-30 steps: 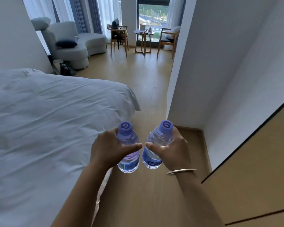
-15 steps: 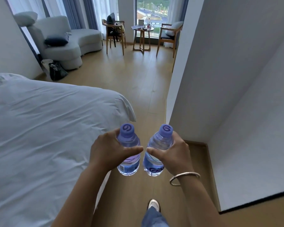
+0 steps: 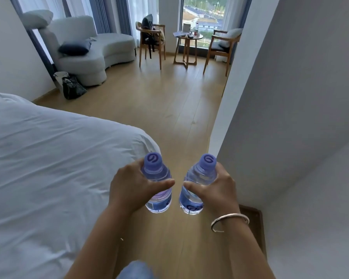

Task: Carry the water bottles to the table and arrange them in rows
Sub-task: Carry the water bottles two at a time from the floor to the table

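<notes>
The left hand (image 3: 133, 190) was wrapped around one water bottle (image 3: 157, 186), thumb laid across its front and fingers curled behind. The right hand (image 3: 214, 190) clasped a second bottle (image 3: 195, 188) the same way, and a silver bangle (image 3: 229, 221) circled that wrist. Both bottles were clear with purple caps and blue labels, held upright and tilting slightly toward each other at the bottom, close together but not touching, in the air above the wooden floor (image 3: 169, 109).

Taking the bed (image 3: 48, 168) as the landmark: the bottles hung just off its near corner, to its right, over the strip of floor between the bed and a white wall (image 3: 280, 97). A knee in blue denim (image 3: 137, 270) showed below the hands, beside the bed's edge.

Well beyond the bed's far end stood a small round table (image 3: 186, 38) by the window, with a few small items on top that were too small to make out. A wooden chair (image 3: 151, 41) with dark things piled on it stood left of that table, and another chair (image 3: 222, 47) with a pale cushion stood right of it. Past the bed's far left side sat a pale curved sofa (image 3: 93, 49) with a dark cushion (image 3: 74, 48), and a dark bag (image 3: 72, 87) rested on the floor by the sofa's near end.
</notes>
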A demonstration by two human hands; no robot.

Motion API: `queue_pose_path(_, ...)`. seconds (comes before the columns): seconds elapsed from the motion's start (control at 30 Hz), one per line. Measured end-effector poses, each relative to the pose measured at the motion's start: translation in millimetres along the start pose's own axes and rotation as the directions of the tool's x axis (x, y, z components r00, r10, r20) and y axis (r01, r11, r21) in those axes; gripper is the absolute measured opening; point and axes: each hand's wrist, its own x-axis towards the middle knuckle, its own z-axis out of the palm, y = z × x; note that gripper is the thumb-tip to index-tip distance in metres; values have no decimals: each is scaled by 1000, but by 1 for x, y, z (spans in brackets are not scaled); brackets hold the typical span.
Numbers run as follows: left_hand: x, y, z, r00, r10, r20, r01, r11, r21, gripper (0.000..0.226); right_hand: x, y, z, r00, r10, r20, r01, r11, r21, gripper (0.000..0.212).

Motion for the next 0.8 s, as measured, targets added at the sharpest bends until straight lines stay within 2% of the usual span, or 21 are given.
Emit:
queue_pose_path(0.17,59,-12,25,999,-41,33,41,999,-18,48,59,13,9,999,35,1,-35,999,-4,61)
queue_pose_path(0.33,138,-34,43,995,-23,96,25,999,-21,48,136,20,33,998,67,-7,-67,998,-4,57)
queue_pose_path(0.57,279,-71,59,990,-4,142,11,999,-45,57,272,12,68,997,60,-46,-61,998,-16,54)
queue_pose_path(0.8,397,-104,69,984,-25,177,25,1000,5,46,381,8,93,995,63,-79,-65,998,-22,50)
